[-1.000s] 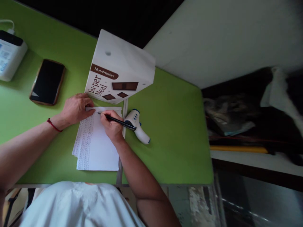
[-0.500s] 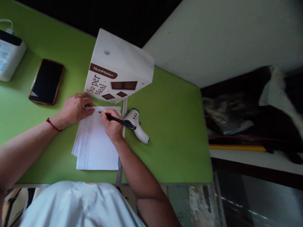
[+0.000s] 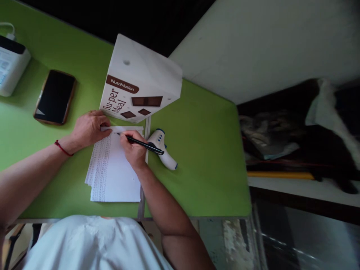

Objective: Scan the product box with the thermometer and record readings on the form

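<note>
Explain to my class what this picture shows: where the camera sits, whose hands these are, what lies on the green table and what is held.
There is one view, from a camera worn on the person's head, looking down at their own bare hands. The right hand holds a black pen with its tip on a stack of paper sheets. The left hand presses the stack's top corner. On the green table also lie a white box, a handheld thermometer, a dark phone and a white device.

Matt white paper sheets (image 3: 115,172) lie on a smooth matt green tabletop (image 3: 202,157) beside a glossy plastic thermometer (image 3: 164,152) and black plastic pen (image 3: 142,143).
</note>
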The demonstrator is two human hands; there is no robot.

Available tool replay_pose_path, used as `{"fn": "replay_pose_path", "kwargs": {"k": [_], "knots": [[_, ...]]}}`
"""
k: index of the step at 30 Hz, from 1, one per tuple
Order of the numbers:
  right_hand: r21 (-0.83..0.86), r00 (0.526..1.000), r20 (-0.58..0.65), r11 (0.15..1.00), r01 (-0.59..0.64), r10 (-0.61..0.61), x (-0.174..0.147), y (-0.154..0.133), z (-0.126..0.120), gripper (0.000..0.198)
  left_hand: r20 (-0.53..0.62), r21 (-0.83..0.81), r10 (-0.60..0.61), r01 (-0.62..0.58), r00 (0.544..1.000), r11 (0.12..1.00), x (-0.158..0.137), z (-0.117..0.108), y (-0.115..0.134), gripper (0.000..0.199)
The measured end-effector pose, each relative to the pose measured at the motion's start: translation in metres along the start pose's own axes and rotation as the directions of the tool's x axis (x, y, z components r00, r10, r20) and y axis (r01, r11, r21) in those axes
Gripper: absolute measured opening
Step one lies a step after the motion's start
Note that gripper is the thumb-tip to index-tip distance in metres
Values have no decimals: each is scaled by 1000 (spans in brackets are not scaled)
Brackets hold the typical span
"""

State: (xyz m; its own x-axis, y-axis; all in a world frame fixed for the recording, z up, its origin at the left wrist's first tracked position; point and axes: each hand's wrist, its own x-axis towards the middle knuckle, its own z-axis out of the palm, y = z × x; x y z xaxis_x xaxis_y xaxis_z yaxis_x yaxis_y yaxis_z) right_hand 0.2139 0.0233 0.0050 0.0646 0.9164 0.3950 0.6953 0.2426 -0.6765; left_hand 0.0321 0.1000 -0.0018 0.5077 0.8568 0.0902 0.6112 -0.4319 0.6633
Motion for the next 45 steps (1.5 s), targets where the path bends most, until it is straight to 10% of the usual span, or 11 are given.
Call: {"fn": "replay_pose_path", "kwargs": {"k": [45], "knots": [[19,999,-7,999,-50,50,0,0,1,27,-1,-5,-7,7,1000,1000,0,-1,1,16]]}}
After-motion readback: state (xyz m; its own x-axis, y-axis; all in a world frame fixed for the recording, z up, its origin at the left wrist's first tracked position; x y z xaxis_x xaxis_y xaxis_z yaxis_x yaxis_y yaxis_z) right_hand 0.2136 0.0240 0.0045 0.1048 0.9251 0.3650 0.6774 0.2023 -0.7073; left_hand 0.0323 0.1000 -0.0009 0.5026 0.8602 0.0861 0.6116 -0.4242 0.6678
